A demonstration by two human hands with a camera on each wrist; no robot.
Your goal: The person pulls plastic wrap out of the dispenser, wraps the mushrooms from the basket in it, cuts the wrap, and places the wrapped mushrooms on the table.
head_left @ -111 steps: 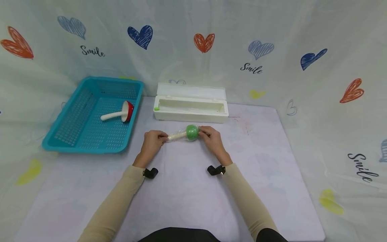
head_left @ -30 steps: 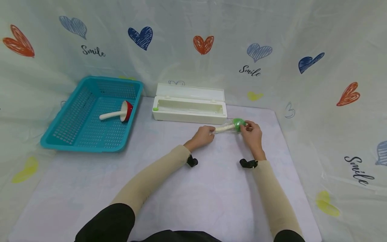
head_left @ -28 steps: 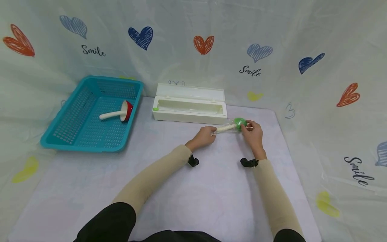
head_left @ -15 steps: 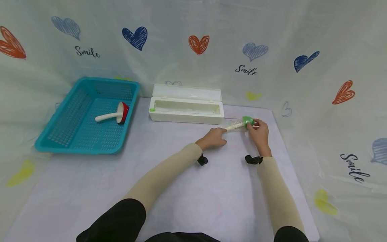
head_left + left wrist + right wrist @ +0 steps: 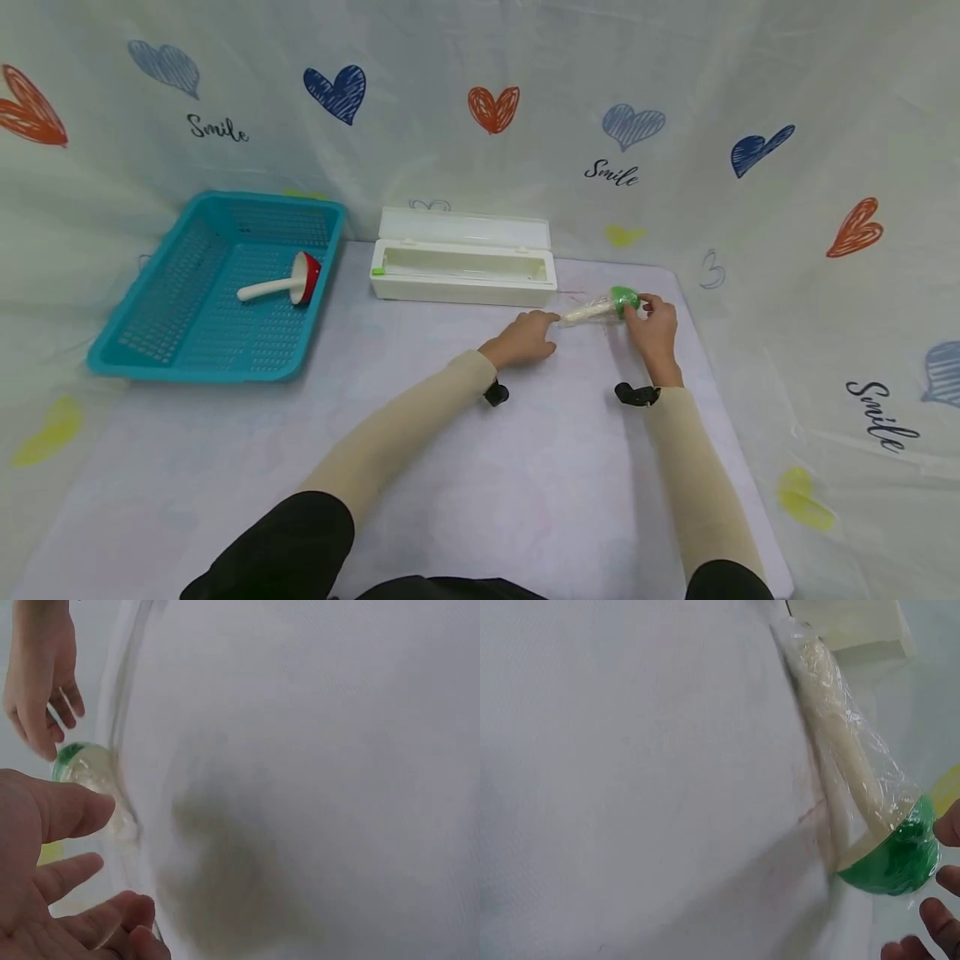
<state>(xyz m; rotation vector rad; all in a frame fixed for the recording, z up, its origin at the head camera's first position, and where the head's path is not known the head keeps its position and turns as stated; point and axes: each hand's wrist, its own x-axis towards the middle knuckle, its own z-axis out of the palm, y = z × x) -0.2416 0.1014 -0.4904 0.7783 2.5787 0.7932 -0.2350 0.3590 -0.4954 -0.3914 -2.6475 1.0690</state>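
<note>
In the head view, a wrapped mushroom-shaped piece (image 5: 598, 309) lies on the counter (image 5: 450, 450), just right of the white box (image 5: 465, 289); the left hand (image 5: 523, 337) is by its stem, the right hand (image 5: 654, 333) by its green cap.

In the left wrist view, the left fingers (image 5: 71, 876) are spread, holding nothing.

In the right wrist view, the right fingers (image 5: 940, 924) are parted, gripping nothing.

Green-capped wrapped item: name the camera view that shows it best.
The right wrist view: the green-capped wrapped item looms large, its cap, cream stem and clear wrap all visible. The head view shows it small, beside the right hand; the left wrist view, partly hidden by the left hand.
</note>
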